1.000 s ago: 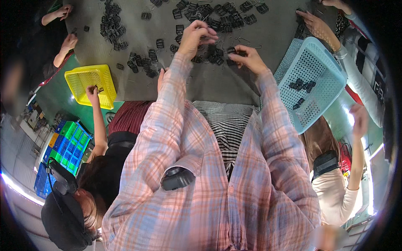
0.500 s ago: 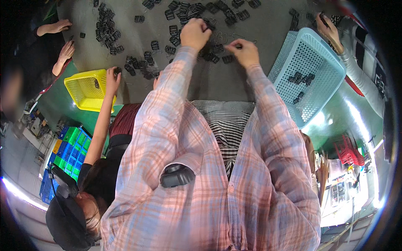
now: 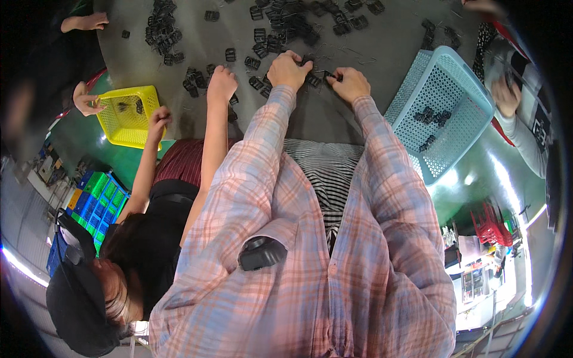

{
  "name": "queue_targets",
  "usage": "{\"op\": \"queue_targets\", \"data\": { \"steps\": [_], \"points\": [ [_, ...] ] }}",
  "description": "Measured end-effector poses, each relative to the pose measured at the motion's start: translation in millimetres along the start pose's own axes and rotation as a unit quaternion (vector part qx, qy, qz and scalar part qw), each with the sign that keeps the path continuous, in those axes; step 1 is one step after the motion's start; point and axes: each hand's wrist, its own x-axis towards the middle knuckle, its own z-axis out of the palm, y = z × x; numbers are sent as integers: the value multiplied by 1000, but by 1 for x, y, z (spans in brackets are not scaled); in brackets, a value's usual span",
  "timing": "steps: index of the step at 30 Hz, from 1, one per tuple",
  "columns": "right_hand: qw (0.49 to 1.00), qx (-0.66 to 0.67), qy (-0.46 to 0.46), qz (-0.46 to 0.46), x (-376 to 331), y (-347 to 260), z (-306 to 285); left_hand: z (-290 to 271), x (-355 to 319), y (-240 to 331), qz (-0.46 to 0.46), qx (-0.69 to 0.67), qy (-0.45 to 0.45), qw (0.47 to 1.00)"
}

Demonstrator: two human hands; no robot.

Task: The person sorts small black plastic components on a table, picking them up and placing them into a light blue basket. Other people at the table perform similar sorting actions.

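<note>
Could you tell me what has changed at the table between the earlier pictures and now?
The left hand and right hand have drawn closer over the small black parts on the grey table; the right seems to pinch one. A co-worker's hand has come onto the table at the left. The blue basket and yellow basket stayed put.

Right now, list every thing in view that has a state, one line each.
Left hand: fist down on the small black parts.
Right hand: pinching a black part.
Blue basket: tilted, a few parts inside.
Yellow basket: nearly empty, held by a neighbour's hand.
</note>
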Motion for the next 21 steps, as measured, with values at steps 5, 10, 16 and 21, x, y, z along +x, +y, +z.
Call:
{"op": "queue_targets", "data": {
  "steps": [5, 10, 16, 21],
  "points": [
    [873, 448, -148, 128, -5, 22, -20, -11, 6, -2, 68, 33, -27, 997],
    [780, 613, -55, 114, -21, 31, -18, -25, 12, -29, 40, -449, -142, 881],
    [880, 463, -71, 80, -20, 48, 10, -41, 4, -38, 159, -283, -154, 933],
    [997, 34, 72, 9, -27, 27, 24, -21, -21, -34, 236, 168, -85, 954]
  ]
}}
